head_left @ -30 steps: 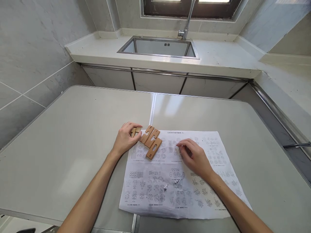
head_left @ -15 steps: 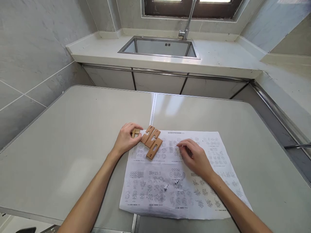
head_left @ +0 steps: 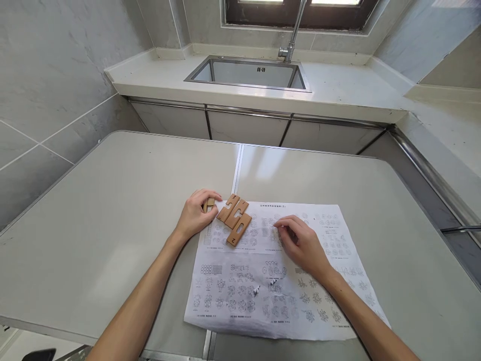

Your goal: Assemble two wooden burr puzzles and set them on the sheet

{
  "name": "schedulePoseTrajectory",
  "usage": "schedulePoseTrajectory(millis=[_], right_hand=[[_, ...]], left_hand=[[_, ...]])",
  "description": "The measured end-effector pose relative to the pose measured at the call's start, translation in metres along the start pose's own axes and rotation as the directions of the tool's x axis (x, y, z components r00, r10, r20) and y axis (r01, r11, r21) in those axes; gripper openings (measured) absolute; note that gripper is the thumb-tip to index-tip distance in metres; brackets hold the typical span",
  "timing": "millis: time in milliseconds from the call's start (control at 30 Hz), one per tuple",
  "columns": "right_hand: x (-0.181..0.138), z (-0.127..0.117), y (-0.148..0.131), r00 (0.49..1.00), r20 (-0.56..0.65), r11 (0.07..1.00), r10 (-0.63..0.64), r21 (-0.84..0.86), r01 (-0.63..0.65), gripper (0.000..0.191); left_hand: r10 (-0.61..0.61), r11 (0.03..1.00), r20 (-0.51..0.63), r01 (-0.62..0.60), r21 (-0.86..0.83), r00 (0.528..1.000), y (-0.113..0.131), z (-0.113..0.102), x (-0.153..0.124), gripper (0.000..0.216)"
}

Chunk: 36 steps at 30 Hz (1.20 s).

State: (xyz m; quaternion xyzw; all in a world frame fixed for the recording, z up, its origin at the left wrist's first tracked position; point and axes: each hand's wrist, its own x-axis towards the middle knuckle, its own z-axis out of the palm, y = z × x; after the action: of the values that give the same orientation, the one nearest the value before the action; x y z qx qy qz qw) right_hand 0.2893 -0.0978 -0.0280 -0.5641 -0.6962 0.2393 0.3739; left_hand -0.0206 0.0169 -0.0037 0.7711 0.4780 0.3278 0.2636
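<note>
My left hand (head_left: 195,214) is curled around a small wooden piece (head_left: 209,203) at the top left corner of a printed sheet of diagrams (head_left: 278,281). Right beside it lie three flat notched wooden pieces (head_left: 235,219), side by side on the sheet. My right hand (head_left: 302,243) rests on the middle of the sheet with its fingers bent and drawn together, a little to the right of the wooden pieces; nothing shows between those fingers.
The sheet lies on a grey folding table (head_left: 112,200) with a seam down its middle. Beyond the table runs a white counter with a steel sink (head_left: 250,72) and a tap (head_left: 291,35). Tiled walls stand left and right.
Both hands and the wooden pieces stay where they were; only the camera view has shifted slightly.
</note>
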Motion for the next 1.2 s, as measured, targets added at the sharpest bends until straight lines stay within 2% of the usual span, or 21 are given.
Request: schedulePoseTrajectory(millis=[367, 600, 700, 800, 867, 933, 1000, 1067, 1133, 1200], right_hand=[[0.0, 0.0, 0.0, 1.0, 0.004, 1.0, 0.012, 0.01, -0.012, 0.018], [-0.001, 0.001, 0.002, 1.0, 0.002, 1.0, -0.009, 0.002, 0.009, 0.017], [-0.001, 0.001, 0.002, 1.0, 0.006, 1.0, -0.012, 0.001, 0.012, 0.018], [-0.001, 0.0, 0.001, 1.0, 0.005, 1.0, -0.009, 0.002, 0.009, 0.017], [-0.001, 0.0, 0.001, 1.0, 0.003, 1.0, -0.006, 0.001, 0.006, 0.017], [-0.001, 0.001, 0.0, 1.0, 0.001, 1.0, -0.007, -0.003, 0.007, 0.018], [-0.001, 0.001, 0.001, 1.0, -0.001, 1.0, -0.014, -0.007, 0.014, 0.017], [-0.001, 0.001, 0.002, 1.0, -0.005, 1.0, -0.025, -0.007, 0.024, 0.017], [-0.001, 0.002, 0.003, 0.999, -0.01, 1.0, -0.031, -0.002, 0.03, 0.017], [-0.001, 0.002, 0.005, 0.999, -0.014, 0.999, -0.034, 0.001, 0.034, 0.017]], left_hand=[[-0.155, 0.983, -0.088, 0.145, -0.113, 0.984, 0.002, 0.001, 0.0, 0.016], [-0.267, 0.949, -0.167, 0.23, -0.215, 0.949, 0.004, 0.003, 0.0, 0.015], [-0.264, 0.939, -0.219, 0.199, -0.279, 0.939, 0.012, 0.006, -0.002, 0.009], [-0.202, 0.945, -0.232, 0.127, -0.303, 0.951, 0.031, 0.011, -0.008, 0.002], [-0.159, 0.929, -0.171, 0.089, -0.359, 0.972, 0.048, 0.017, -0.014, 0.005], [-0.057, 0.903, -0.062, 0.025, -0.429, 0.996, 0.068, 0.024, -0.024, 0.007], [0.047, 0.872, 0.091, 0.004, -0.49, 0.995, 0.086, 0.035, -0.035, 0.008], [0.168, 0.838, 0.218, -0.022, -0.546, 0.961, 0.099, 0.049, -0.047, 0.009], [0.368, 0.8, 0.234, -0.178, -0.573, 0.9, 0.105, 0.063, -0.059, 0.011], [0.505, 0.778, 0.265, -0.301, -0.551, 0.821, 0.106, 0.076, -0.069, 0.016]])
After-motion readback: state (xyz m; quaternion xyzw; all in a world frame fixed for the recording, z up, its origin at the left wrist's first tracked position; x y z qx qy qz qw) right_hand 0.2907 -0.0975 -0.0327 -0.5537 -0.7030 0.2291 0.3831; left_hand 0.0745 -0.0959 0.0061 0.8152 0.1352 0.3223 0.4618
